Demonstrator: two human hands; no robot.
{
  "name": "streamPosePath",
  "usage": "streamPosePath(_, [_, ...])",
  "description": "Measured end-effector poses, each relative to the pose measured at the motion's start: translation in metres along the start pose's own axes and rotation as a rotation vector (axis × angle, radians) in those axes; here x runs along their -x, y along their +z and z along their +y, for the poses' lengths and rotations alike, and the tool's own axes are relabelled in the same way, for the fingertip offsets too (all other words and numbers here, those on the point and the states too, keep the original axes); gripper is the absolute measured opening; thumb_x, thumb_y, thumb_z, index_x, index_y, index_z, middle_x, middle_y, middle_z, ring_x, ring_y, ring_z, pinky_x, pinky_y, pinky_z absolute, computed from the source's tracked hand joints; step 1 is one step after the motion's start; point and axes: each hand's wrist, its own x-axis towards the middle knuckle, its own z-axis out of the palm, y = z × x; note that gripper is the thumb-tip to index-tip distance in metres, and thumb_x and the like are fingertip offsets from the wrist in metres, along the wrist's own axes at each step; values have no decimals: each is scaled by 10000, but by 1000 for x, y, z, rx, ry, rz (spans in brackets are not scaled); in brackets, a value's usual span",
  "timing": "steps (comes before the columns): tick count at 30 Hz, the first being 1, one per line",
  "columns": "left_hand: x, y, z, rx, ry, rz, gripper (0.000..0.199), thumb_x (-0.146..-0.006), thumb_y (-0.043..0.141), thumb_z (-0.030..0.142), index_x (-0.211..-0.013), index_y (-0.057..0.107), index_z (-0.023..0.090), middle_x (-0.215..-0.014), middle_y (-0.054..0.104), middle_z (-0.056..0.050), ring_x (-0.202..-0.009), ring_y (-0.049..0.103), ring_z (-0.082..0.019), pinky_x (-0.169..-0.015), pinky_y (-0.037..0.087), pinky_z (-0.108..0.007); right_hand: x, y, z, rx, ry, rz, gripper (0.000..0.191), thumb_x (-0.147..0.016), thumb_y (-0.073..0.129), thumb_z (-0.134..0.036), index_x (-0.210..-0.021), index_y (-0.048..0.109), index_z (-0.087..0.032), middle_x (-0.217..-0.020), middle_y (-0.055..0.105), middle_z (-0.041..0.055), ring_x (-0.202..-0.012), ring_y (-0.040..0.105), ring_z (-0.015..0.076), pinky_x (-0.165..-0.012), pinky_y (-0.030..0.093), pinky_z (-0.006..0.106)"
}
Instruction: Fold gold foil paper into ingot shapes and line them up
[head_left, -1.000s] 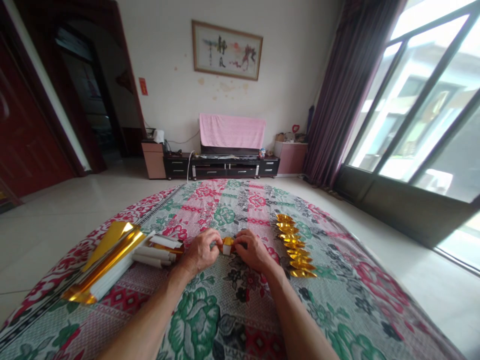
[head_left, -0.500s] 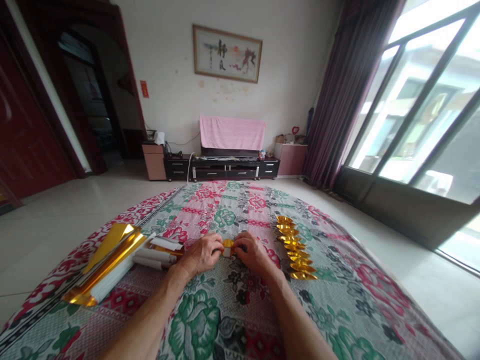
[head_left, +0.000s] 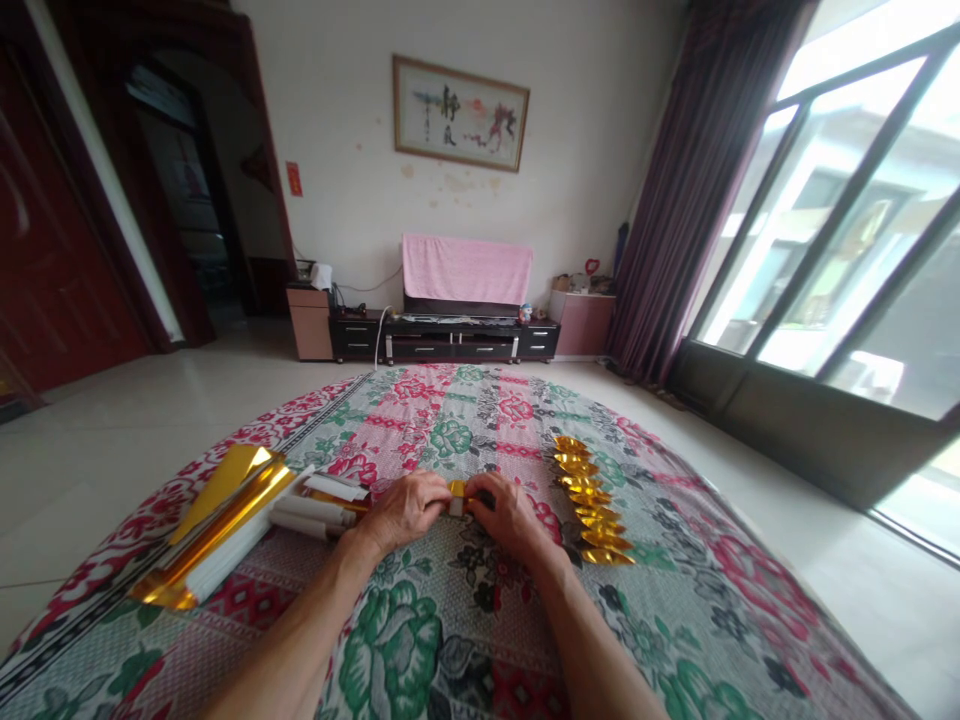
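Small gold foil paper [head_left: 457, 490], pinched at both sides, over a floral cloth [head_left: 394, 640].
Left hand [head_left: 411, 508] and right hand [head_left: 507, 510]: fingertips closed on it. Folded gold pieces [head_left: 589, 497] rowed rightward; foil sheets [head_left: 231, 527] lie left.

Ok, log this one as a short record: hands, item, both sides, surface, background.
left hand: pinching item's left end
right hand: pinching item's right end
item: small gold piece, pale patch facing viewer
left side: gold-and-white sheets
right side: row of gold shapes
surface: floral cloth
background: pink towel, framed picture
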Motion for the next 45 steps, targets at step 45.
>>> streamPosePath(45, [2,9,3,34,-95,165,320,-732,526,96,-1018,611,212,-1001,615,-41,-940,565,-157,-851,462,-272,2,0,-3,-41,-71,-37,170,-760,554,-115,-796,684,-220,-865,652,17,-811,590,121,-785,444,242])
